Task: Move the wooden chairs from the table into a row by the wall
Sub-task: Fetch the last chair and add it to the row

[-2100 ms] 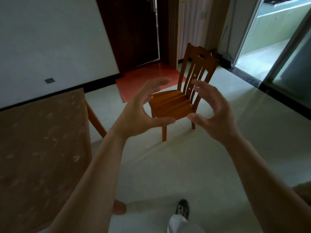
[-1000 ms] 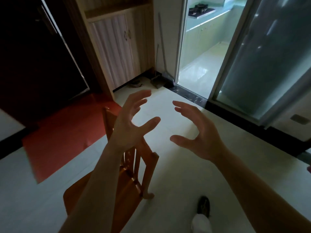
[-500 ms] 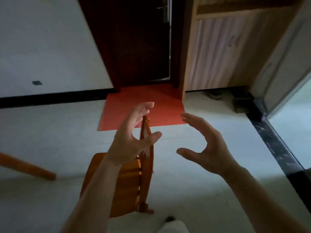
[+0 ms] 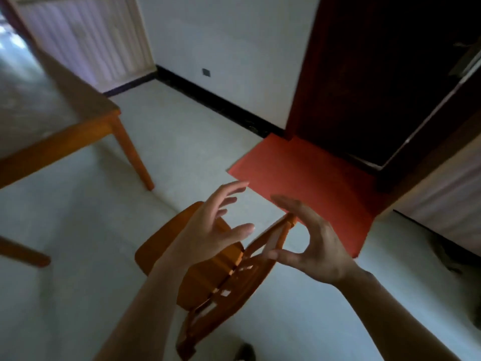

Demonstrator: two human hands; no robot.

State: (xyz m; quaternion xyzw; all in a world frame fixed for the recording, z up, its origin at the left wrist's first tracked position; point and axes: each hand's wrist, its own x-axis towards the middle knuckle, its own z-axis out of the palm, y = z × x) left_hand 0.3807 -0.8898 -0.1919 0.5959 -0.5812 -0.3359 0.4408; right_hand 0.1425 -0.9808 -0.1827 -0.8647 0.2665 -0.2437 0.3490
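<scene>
While sweeping in from the left edge, meets the table (image 4: 52, 110) across the upper left, one leg (image 4: 135, 162) planted on the pale floor, with no chair tucked against the visible side. Finds the wooden chair (image 4: 161, 248) low in the centre, standing apart from the table and well apart from the wall (image 4: 234, 61) at upper centre, backrest toward the bottom of the frame. Shows the left hand (image 4: 208, 230) over the seat, fingers spread wide and loosely curved, holding nothing. Shows the right hand (image 4: 315, 246) just right of it, thumb and fingers bowed into a loose C about the backrest's top corner; cannot tell whether any finger touches wood, but no grip closed. Judges this chair's move barely begun: clear of the table, not yet lifted, no row along the baseboard in view. Passes the red mat (image 4: 312, 183) and dark door (image 4: 377, 74) further right. Spots no open container; pale panels (image 4: 442, 199) at the far right too blurred to name, contents hidden.
</scene>
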